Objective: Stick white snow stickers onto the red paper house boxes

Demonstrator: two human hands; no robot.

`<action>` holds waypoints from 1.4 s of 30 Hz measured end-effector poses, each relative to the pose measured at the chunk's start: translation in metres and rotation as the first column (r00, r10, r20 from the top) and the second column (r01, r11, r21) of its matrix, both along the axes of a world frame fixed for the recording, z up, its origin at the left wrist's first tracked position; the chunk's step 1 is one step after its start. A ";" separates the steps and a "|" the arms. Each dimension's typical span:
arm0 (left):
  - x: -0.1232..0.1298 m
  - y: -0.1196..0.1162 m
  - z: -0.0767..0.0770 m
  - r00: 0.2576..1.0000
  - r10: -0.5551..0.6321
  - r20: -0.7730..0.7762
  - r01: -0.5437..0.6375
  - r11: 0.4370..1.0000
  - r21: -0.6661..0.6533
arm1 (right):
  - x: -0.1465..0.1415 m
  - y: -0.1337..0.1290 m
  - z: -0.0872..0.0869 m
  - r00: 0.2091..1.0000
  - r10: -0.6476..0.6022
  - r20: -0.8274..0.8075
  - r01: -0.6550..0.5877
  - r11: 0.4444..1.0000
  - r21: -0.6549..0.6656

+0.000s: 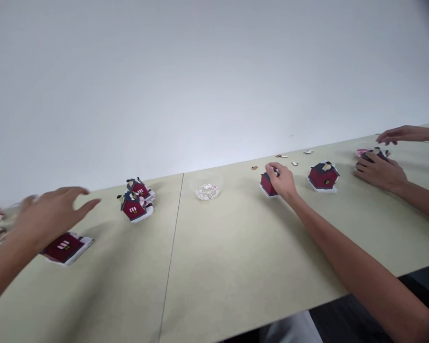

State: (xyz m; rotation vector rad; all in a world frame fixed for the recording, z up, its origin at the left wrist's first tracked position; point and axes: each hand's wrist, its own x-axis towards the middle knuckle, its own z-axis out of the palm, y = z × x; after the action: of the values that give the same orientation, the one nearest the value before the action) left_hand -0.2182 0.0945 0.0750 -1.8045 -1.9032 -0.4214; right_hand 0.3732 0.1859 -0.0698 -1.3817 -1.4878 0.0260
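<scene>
Open gap between the glass bowl (207,189) and the 2 clustered red model houses (134,207)

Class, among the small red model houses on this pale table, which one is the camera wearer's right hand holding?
The red house with the dark roof, under the right hand; the similar house just to its right stands untouched.

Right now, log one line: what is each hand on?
left hand: open, near flat red house piece | right hand: gripping red model house | co-worker's hand: on dark roof piece
</scene>
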 end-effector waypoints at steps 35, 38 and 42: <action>0.296 0.048 -0.128 0.071 -0.353 0.933 0.794 0.586 0.162 | -0.056 -0.013 -0.017 0.859 0.476 0.190 -0.479 0.877 -0.032; 0.295 0.049 -0.151 0.015 -0.306 0.952 0.735 0.649 0.197 | -0.043 0.010 -0.018 0.952 0.282 0.115 -0.266 0.954 -0.135; 0.294 0.050 -0.154 0.035 -0.294 0.955 0.727 0.663 0.178 | -0.007 0.065 -0.017 0.976 -0.018 0.218 0.096 0.930 -0.354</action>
State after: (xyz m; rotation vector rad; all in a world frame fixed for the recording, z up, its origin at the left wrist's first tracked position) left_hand 0.0755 0.1447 -0.0786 -2.9497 -1.8188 -2.0173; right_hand 0.3658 0.2513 -0.0863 -1.7708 -1.6761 0.1267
